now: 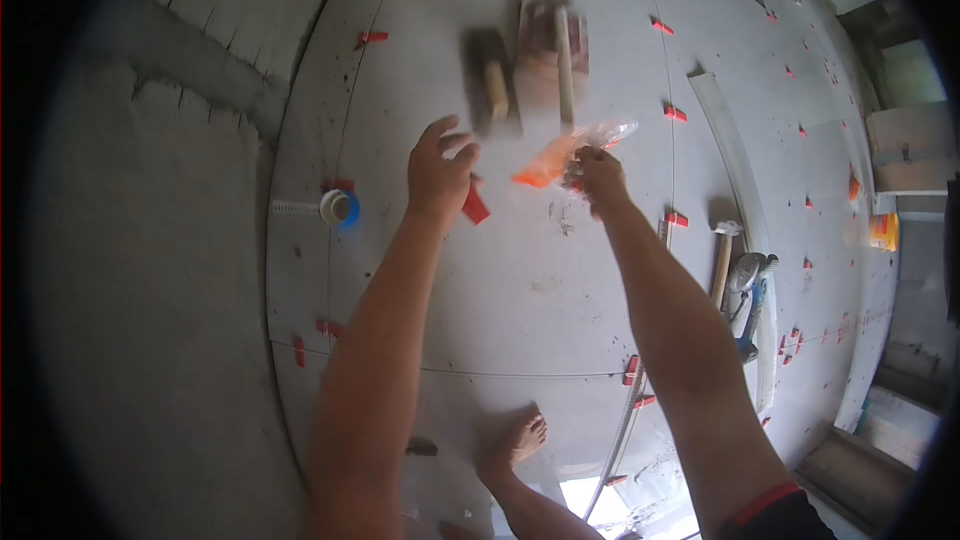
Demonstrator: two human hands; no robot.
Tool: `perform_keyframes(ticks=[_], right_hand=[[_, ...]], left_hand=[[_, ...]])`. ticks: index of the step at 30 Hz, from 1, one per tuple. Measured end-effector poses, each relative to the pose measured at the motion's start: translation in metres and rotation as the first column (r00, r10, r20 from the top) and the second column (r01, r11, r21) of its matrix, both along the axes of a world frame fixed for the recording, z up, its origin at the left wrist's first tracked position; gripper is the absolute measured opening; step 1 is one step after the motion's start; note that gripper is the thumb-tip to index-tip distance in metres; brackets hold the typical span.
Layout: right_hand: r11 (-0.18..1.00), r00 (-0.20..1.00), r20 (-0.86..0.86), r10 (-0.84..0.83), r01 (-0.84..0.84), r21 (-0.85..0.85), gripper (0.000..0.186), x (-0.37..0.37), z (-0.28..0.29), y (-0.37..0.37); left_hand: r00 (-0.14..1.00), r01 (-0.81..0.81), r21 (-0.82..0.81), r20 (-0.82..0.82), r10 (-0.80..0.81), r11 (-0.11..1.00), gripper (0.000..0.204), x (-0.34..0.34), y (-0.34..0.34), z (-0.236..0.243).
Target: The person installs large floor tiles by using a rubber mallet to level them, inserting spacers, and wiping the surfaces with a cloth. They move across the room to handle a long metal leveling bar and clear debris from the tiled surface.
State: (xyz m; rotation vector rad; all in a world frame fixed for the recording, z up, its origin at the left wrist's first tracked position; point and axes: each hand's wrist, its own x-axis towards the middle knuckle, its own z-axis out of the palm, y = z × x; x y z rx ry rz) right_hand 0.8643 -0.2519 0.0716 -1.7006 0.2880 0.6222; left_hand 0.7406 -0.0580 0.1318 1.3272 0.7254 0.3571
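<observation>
Gripping blurred bag [548, 160] with right hand [602, 178], left hand [440, 176] by red wedge [476, 204], grasp unclear

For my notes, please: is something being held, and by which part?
The right hand holds a clear-and-orange plastic bag by its crumpled clear part. Whether the left hand holds the red wedge cannot be told.

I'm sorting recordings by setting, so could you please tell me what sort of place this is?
Probably a room under construction or renovation: red wedges sit between large pale floor tiles, a wooden-handled mallet lies to the right, and a bare grey surface borders the tiles at left.
</observation>
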Motion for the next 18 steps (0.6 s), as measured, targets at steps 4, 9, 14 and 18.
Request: perform_keyframes(ticks=[4,9,14,18], right_hand=[[0.936,0.995,0.030,0.091,-0.075,-0.343,0.028,-0.062,-0.032,-0.070],[0.897,0.987,0.105,0.118,-0.061,-0.438,0.028,-0.247,-0.058,-0.179],[0.567,0.890,-0.115,0.440,-0.375,-0.733,0.070,-0.367,-0.098,-0.310],[0.175,0.896,-0.377,0.235,-0.420,-0.890,0.109,-0.386,-0.106,-0.365]], left_hand=[[0.934,0.233,0.136,-0.306,-0.182,0.963,0.020,-0.136,-0.017,-0.040],[0.527,-0.621,-0.273,-0.840,0.133,0.735,0.019,-0.422,-0.081,-0.087],[0.458,-0.585,-0.153,-0.873,0.168,0.796,0.045,-0.535,-0.100,-0.146],[0.397,-0.789,-0.171,-0.875,0.277,0.591,0.043,-0.527,-0.097,-0.175]])
